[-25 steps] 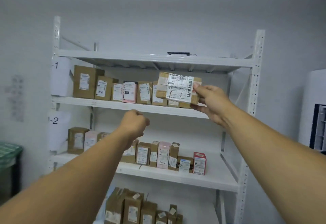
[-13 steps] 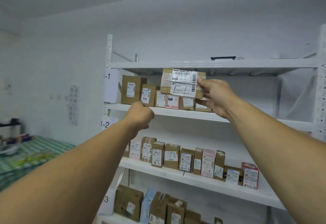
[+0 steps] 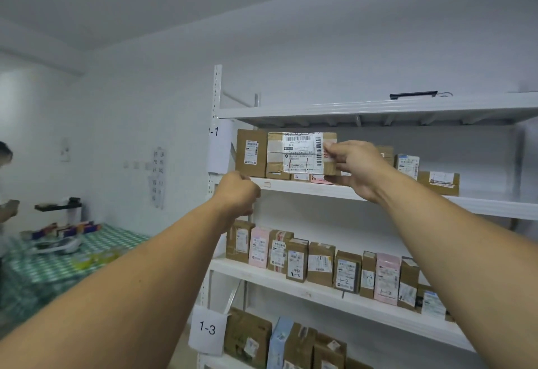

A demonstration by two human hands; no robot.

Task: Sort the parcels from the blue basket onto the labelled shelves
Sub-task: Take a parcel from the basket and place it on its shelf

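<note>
White shelf (image 3: 285, 186) lies under the right hand (image 3: 353, 165), fingers (image 3: 337, 150) pinching the parcel (image 3: 291, 153); left hand (image 3: 236, 191) curls empty. Weak pinch could drop it.

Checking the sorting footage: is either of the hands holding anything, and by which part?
The right hand grips the taped brown parcel by its right end, at shelf 1-1. The left hand is curled, holding nothing.

A flat brown cardboard parcel (image 3: 301, 153), banded with clear tape, shows a white barcode label facing the viewer. The right hand (image 3: 353, 165) pinches its right edge and holds it upright. It hangs level with the shelf tagged 1-1 (image 3: 291, 186), in front of the row of boxes (image 3: 251, 153) standing there.
</note>
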